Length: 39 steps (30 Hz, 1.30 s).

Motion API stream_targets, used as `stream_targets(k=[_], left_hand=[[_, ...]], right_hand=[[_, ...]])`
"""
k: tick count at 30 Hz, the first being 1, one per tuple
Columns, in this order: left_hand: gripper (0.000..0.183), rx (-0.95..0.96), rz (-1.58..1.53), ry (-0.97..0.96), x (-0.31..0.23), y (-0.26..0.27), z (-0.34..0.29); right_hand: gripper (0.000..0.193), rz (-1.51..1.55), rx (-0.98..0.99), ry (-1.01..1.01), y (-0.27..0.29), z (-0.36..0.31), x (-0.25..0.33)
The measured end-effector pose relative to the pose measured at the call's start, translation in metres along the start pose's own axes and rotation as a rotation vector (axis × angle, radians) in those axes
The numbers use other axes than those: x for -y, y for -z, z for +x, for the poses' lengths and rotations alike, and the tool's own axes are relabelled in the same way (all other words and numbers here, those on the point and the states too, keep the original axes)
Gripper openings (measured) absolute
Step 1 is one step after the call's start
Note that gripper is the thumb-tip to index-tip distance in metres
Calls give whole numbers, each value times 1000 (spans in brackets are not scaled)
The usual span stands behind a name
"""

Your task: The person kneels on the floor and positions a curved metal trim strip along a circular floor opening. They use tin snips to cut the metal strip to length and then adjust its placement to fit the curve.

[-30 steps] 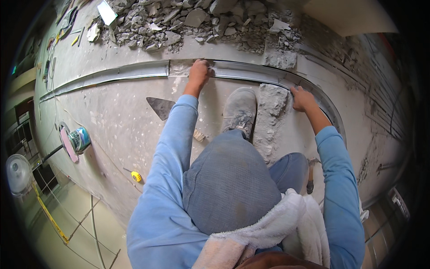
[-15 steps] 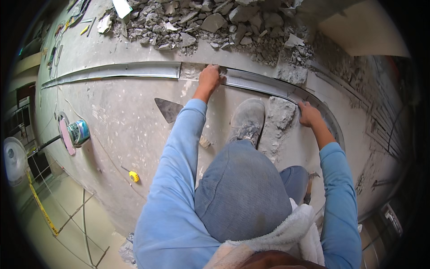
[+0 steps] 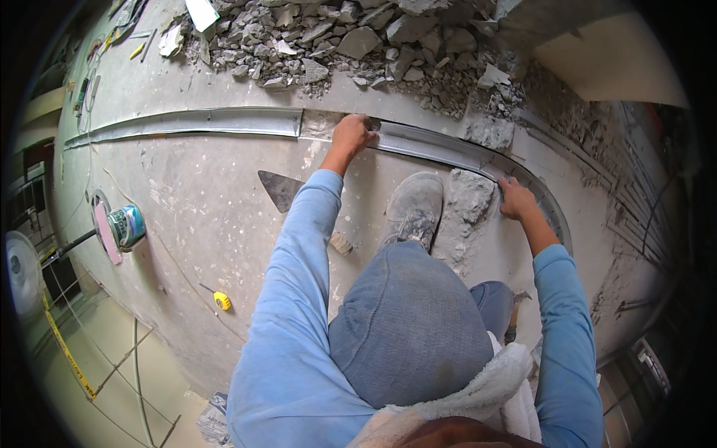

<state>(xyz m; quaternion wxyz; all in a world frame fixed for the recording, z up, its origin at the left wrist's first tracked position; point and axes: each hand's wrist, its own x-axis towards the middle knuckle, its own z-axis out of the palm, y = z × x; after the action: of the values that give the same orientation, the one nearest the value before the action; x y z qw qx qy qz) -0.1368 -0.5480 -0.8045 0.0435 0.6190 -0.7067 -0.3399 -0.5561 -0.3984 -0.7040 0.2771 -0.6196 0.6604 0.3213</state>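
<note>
A long metal channel (image 3: 437, 147) lies across the concrete floor in front of me, its right part bending toward the picture's rim. My left hand (image 3: 351, 137) has its fingers closed round the channel's left end. Farther right, my right hand (image 3: 517, 200) grips the same channel by its near edge. To the left lies a second metal channel (image 3: 202, 122), in line with the first, with a bare gap of rough floor between them. A pointing trowel's blade (image 3: 281, 190) shows beside my left sleeve; its handle is hidden under the arm.
Broken concrete rubble (image 3: 328, 45) is heaped beyond the channels. A rough concrete lump (image 3: 467, 213) lies beside my shoe (image 3: 414, 205). Leftward are a yellow tape measure (image 3: 222, 300), a can (image 3: 127, 226), and a floor edge with bars and yellow tape (image 3: 69, 351). Hand tools lie far left.
The view has shifted slightly. Both hands keep their hold on the channel, and its left end sits much as before beside the gap.
</note>
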Motion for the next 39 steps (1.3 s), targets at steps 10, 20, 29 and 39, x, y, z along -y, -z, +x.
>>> stream_targets(k=[10,20,29,39], left_hand=[[40,47,62,55,-9,6,-1],[39,-48,177,37,-13,4,-4],[38,-91,162,45,-12,0,-5],[51,19,450,-45,1,-8,9]], right_hand=[[65,-6,13,-18,0,0,0],[67,7,-4,3,0,0,-1],[63,22,-41,1,-4,-1,-3],[64,67,-13,-22,-11,6,-7]])
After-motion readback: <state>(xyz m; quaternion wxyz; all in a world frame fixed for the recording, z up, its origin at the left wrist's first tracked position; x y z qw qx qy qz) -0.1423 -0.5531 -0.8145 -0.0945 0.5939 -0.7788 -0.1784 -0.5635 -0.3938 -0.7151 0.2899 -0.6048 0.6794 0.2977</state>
